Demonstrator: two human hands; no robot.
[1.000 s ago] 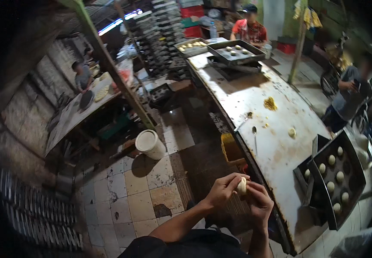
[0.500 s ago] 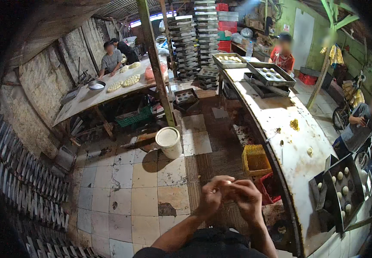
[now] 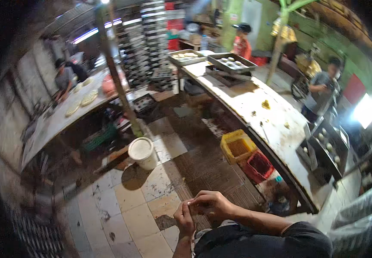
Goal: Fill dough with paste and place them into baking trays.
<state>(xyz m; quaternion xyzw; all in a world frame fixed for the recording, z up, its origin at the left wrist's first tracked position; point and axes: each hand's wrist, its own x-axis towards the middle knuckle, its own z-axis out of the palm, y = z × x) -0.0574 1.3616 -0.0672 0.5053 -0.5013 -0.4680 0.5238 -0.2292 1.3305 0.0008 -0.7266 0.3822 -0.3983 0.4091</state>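
Observation:
My left hand (image 3: 183, 216) and my right hand (image 3: 212, 204) are pressed together low in the picture, above the tiled floor. Their fingers curl round a small pale piece of dough (image 3: 189, 202), of which only a sliver shows between the fingertips. Both forearms come up from the lower edge over my dark shirt. The long floured table (image 3: 254, 101) runs along my right, apart from my hands. At its near end stand dark baking trays (image 3: 323, 148) with round dough balls.
A yellow crate (image 3: 237, 146) and a red crate (image 3: 259, 165) sit under the table's edge. A white bucket (image 3: 142, 151) stands by a wooden post (image 3: 115, 73). Three other people work farther off, one at a left table (image 3: 61, 120) with flat dough rounds. Stacked tray racks (image 3: 151, 43) fill the back.
The view has swung left and back. My hands have closed tighter over the dough, which showed as a clear ball a second ago and is now nearly hidden.

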